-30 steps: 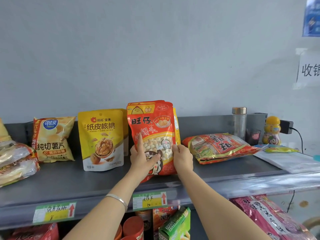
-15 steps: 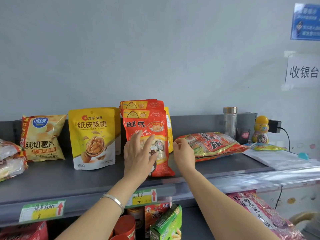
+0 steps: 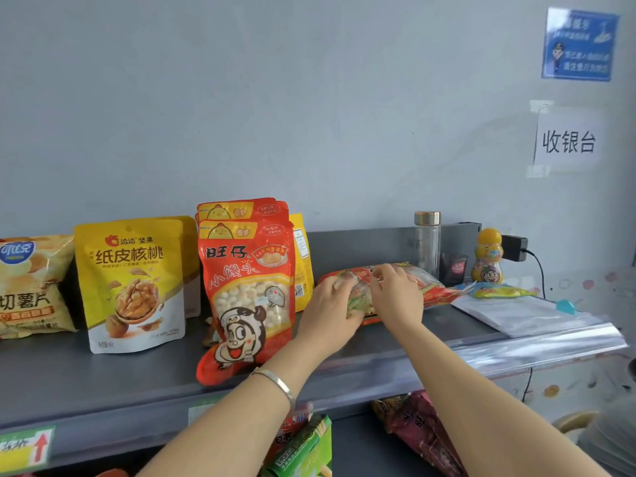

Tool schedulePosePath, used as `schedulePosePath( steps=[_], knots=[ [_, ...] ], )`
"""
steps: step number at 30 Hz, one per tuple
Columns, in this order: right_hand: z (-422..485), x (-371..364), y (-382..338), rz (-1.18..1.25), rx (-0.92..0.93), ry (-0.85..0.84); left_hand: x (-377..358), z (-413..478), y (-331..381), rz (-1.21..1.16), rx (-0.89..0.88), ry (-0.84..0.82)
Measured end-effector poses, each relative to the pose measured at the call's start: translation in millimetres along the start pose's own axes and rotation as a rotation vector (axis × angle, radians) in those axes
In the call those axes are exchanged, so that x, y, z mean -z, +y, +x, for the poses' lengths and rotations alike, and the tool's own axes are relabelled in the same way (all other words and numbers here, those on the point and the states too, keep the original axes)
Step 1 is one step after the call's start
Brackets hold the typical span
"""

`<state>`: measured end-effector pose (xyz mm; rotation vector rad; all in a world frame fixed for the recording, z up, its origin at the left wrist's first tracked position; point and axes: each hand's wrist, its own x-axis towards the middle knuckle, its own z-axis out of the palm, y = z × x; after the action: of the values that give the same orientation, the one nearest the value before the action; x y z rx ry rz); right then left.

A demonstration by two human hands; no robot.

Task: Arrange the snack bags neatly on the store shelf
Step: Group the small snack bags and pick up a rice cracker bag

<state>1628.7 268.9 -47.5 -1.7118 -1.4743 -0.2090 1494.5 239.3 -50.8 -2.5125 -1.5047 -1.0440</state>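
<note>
Fingers (image 3: 339, 285) of left hand (image 3: 327, 309) and right hand (image 3: 399, 301) curled round glossy red-and-green bag (image 3: 436, 289), bag lay flat on shelf (image 3: 103, 380), long axis ran left-right

Grey shelf (image 3: 103, 383) — chip bag (image 3: 31, 287), walnut pouch (image 3: 134, 287), upright red snack pouches (image 3: 246, 287) — flat red bag (image 3: 437, 289)

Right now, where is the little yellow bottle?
In the head view, the yellow bottle stands far right on the shelf, between the dark cup and the black plug.

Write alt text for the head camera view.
Left hand and right hand hold a red snack bag lying flat on a grey shelf. Left of it, a red biscuit pouch and yellow walnut pouch stand upright.
</note>
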Motion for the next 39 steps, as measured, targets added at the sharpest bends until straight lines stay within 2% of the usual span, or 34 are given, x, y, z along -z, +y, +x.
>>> schedulePosePath(
  steps=[4,9,12,16,20,24,29,33,36,39],
  knots=[
    [6,-1,17,-0.211,-0.085,-0.048,-29,23,-2,-0.354,0.332,-0.068],
    [17,7,41,-0.241,-0.355,-0.222,-48,40,0,-1.065,0.729,-0.061],
    [13,5,51,-0.192,-0.421,-0.36,-56,51,-4,-1.22,0.909,-0.037],
    [15,10,56,-0.096,-0.453,-0.399,-63,71,-3,-1.301,0.984,-0.105],
    [14,8,61,-0.006,-0.473,-0.366,-58,73,15,-1.212,0.914,-0.125],
    [19,8,65,0.143,-0.534,-0.269,-51,65,29,-1.28,0.721,-0.139],
    [19,6,61,0.7,-0.606,0.047,-34,56,54,-1.083,0.346,-0.047],
    [9,15,46,0.981,-0.629,0.221,-14,49,65,-0.943,0.156,0.022],
    [5,23,30,1.085,-0.58,0.253,5,42,68,-0.874,0.074,0.064],
    [1,33,6,1.171,-0.487,0.258,27,31,65,-0.982,0.076,0.112]
  ],
)
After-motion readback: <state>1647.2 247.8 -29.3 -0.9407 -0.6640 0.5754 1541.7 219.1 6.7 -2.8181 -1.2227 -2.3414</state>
